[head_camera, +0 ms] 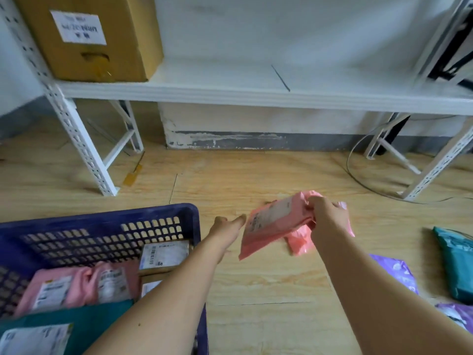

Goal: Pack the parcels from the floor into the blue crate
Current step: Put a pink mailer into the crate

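One pink parcel [271, 226], white-labelled, crumpled, gripped by the right hand [325, 213] just right of the blue crate [102, 216]. Left hand [227, 224] straight-fingered beside parcel's left edge; bare floor [256, 290] right of crate's rim.

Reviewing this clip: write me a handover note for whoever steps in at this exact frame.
Right hand: grips the held pink parcel, right of the blue crate.
Left hand: open, reaching toward that parcel.
Done: packed pink parcels, a packed teal parcel and a labelled box lie in the crate.
Left: crate the held parcel, then the floor teal parcel, purple parcel and second purple parcel.
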{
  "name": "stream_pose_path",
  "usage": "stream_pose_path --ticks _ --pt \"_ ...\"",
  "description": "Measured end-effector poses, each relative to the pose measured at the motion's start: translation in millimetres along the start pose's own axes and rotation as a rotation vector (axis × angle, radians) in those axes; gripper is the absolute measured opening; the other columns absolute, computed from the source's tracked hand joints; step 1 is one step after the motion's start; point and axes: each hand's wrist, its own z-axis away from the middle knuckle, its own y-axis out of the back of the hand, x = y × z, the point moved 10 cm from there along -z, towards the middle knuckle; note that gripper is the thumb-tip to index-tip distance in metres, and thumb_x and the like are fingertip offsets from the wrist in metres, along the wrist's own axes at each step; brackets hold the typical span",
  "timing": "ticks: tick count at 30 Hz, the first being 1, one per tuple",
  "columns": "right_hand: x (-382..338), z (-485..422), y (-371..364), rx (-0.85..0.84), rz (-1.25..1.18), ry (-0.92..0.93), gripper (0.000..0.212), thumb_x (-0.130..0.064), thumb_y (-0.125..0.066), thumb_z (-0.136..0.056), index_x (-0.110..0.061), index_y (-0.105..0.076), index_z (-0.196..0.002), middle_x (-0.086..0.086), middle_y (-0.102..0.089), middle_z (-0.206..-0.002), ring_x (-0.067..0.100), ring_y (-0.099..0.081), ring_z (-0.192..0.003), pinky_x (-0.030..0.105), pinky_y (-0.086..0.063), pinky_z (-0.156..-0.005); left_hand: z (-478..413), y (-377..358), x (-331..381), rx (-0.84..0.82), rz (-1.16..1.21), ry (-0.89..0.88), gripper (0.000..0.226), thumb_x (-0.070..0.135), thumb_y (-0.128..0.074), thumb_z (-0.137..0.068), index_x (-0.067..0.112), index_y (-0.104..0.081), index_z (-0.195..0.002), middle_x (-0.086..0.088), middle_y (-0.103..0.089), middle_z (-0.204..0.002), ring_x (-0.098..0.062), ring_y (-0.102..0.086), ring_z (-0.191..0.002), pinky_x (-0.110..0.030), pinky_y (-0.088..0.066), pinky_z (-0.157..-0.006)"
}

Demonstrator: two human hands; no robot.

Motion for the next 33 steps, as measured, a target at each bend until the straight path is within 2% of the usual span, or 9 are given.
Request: stream_pose_path --ticks 5,9,13,15,17,22,26,30,33 --pt "3.2 41.0 -32.0 -0.283 -0.129 -0.111 0.019 -0.001 -0.046 -0.092 -0.007 -0.053 -0.076 -0.004 -0.058 -0.040 0.007 -0.055 -0.034 0.013 -0.041 -0.031 32.5 24.3 -11.5 -0.148 0.277 0.128 0.057 0.060 -0.062 -0.079 0.018 -0.060 -0.117 -0.009 -0.064 -0.113 -0.027 -0.061 -0.104 -0.043 -0.051 -0.095" --pt "10.5 49.9 -51.0 -0.279 -0.041 -0.114 0.014 0.002 -0.050 -0.080 -0.002 -0.059 -0.090 0.005 -0.063 -0.061 0.014 -0.060 -0.053 0.021 -0.045 -0.035 28.7 69.5 -6.3 -0.030 0.254 0.002 0.077 0.063 -0.080 -0.040 0.022 -0.067 -0.103 -0.006 -0.067 -0.112 -0.032 -0.061 -0.109 -0.049 -0.044 -0.102" --pt "21.9 71.5 -91.2 -0.352 -0.049 -0.181 0.012 -0.015 -0.054 -0.082 -0.014 -0.051 -0.070 0.006 -0.055 -0.064 0.022 -0.051 -0.056 0.035 -0.045 -0.058 43.0 117.0 3.0 0.097 0.287 -0.104 0.022 0.040 -0.070 -0.079 0.023 -0.064 -0.093 -0.001 -0.067 -0.101 -0.024 -0.065 -0.095 -0.044 -0.051 -0.092" --pt "28.1 80.6 -117.8 -0.426 0.000 -0.188 0.020 -0.033 -0.059 -0.085 -0.014 -0.055 -0.084 0.006 -0.060 -0.075 0.026 -0.059 -0.070 0.044 -0.052 -0.075 42.9 138.9 -0.2 0.149 0.270 -0.138 0.025 0.037 -0.066 -0.084 0.020 -0.062 -0.101 0.003 -0.065 -0.098 -0.015 -0.060 -0.084 -0.034 -0.051 -0.079" --pt "32.1 91.4 -145.8 -0.522 0.139 -0.137 0.023 -0.035 -0.065 -0.084 -0.013 -0.060 -0.088 0.005 -0.063 -0.083 0.026 -0.062 -0.081 0.048 -0.053 -0.081 42.9 163.6 -7.8 0.212 0.261 -0.154 0.032 0.039 -0.066 -0.083 0.018 -0.062 -0.108 0.003 -0.064 -0.100 -0.017 -0.059 -0.091 -0.034 -0.049 -0.085" --pt "59.0 126.7 -218.0 -0.725 0.520 -0.015 0.008 -0.013 -0.060 -0.090 -0.012 -0.058 -0.083 0.004 -0.064 -0.082 0.014 -0.061 -0.067 0.022 -0.053 -0.053 44.2 235.6 -42.0 0.401 0.276 -0.141 0.033 0.033 -0.066 -0.085 0.013 -0.062 -0.111 0.004 -0.060 -0.094 -0.018 -0.053 -0.096 -0.034 -0.040 -0.088" --pt "92.2 150.6 -266.5 -0.827 0.807 0.113 0.020 -0.025 -0.047 -0.097 -0.011 -0.055 -0.084 0.005 -0.059 -0.076 0.016 -0.057 -0.063 0.026 -0.049 -0.051 39.7 294.2 -77.7 0.584 0.317 -0.113 0.033 0.027 -0.070 -0.083 0.007 -0.065 -0.109 -0.007 -0.064 -0.104 -0.020 -0.056 -0.092 -0.029 -0.040 -0.079" --pt "127.4 167.5 -309.9 -0.867 0.909 0.188 0.030 -0.023 -0.045 -0.095 -0.006 -0.057 -0.116 0.013 -0.067 -0.098 0.034 -0.068 -0.088 0.045 -0.056 -0.080 28.1 330.2 -119.9 0.732 0.279 -0.031 0.037 0.026 -0.068 -0.085 0.002 -0.064 -0.114 -0.014 -0.065 -0.112 -0.026 -0.061 -0.100 -0.030 -0.043 -0.082" --pt "158.3 175.6 -337.4 -0.889 0.971 0.191 0.032 -0.027 -0.045 -0.094 -0.009 -0.047 -0.120 0.009 -0.067 -0.100 0.031 -0.069 -0.084 0.046 -0.055 -0.083 14.9 348.6 -157.7 0.778 0.255 0.059 0.044 0.028 -0.064 -0.086 0.002 -0.060 -0.120 -0.016 -0.063 -0.120 -0.031 -0.060 -0.109 -0.034 -0.046 -0.088"
